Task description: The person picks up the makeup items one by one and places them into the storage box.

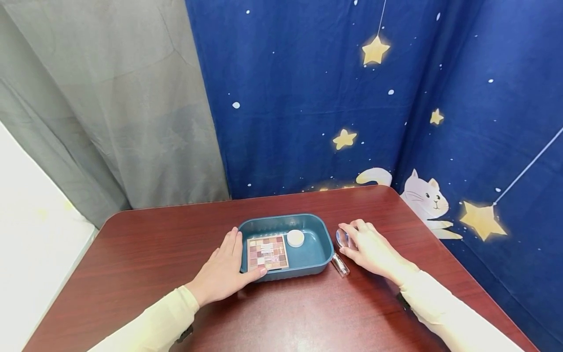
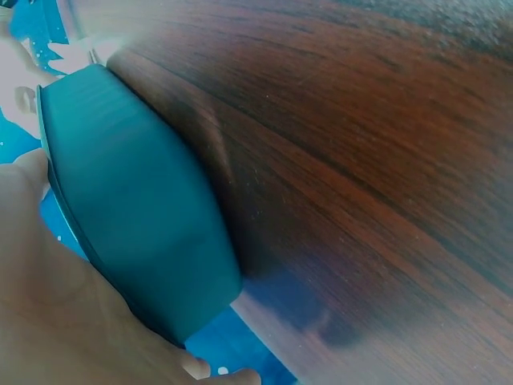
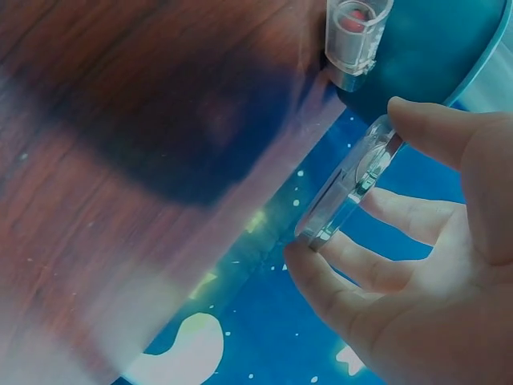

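Note:
A teal tray (image 1: 314, 247) stands on the table, holding an eyeshadow palette (image 1: 267, 253) and a round white-lidded jar (image 1: 295, 238). My left hand (image 1: 225, 274) rests on the tray's near left corner, fingers stretched along the left rim and thumb over the front rim. With thumb and fingertips, my right hand (image 1: 374, 249) pinches a round, flat, clear-cased compact (image 3: 350, 183) just right of the tray; it is tilted on edge in the right wrist view. A clear lipstick tube (image 1: 340, 265) lies against the tray's front right corner, and its red tip (image 3: 353, 20) shows through.
The dark red wooden table (image 1: 294, 318) spreads around the tray. Along its far edge hangs a grey curtain (image 1: 114, 98) and a blue curtain (image 1: 299, 98) printed with stars and a cat. A white surface (image 1: 35, 234) lies beyond the table's left edge.

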Demonstrator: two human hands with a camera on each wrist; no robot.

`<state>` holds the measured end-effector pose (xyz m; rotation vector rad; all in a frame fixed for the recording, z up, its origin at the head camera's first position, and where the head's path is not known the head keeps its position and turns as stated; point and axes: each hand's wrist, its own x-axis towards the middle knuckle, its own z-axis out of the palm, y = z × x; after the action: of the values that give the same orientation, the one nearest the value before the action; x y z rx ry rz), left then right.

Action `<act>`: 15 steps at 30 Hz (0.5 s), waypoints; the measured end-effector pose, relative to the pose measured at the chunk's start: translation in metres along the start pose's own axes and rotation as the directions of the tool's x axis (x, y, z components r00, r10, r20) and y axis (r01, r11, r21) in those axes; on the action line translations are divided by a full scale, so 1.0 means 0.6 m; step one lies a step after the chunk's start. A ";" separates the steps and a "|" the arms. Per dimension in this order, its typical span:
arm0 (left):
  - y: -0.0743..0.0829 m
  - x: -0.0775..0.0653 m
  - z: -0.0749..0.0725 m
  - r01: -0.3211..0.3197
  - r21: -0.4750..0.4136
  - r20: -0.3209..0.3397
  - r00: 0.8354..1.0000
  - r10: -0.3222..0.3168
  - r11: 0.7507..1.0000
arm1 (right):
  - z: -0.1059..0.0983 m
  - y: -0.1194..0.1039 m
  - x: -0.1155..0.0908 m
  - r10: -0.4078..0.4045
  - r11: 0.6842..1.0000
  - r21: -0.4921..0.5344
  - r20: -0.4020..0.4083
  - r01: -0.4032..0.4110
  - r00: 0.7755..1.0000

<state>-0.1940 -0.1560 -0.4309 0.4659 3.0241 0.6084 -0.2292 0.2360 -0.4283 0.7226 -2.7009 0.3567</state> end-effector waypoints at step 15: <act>-0.001 0.000 0.001 -0.001 0.001 0.000 1.000 0.001 1.000 | -0.012 -0.010 0.014 -0.013 1.000 0.023 -0.041 0.014 0.999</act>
<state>-0.1938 -0.1563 -0.4313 0.4676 3.0246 0.6068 -0.2310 0.2295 -0.4178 0.7315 -2.6567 0.3958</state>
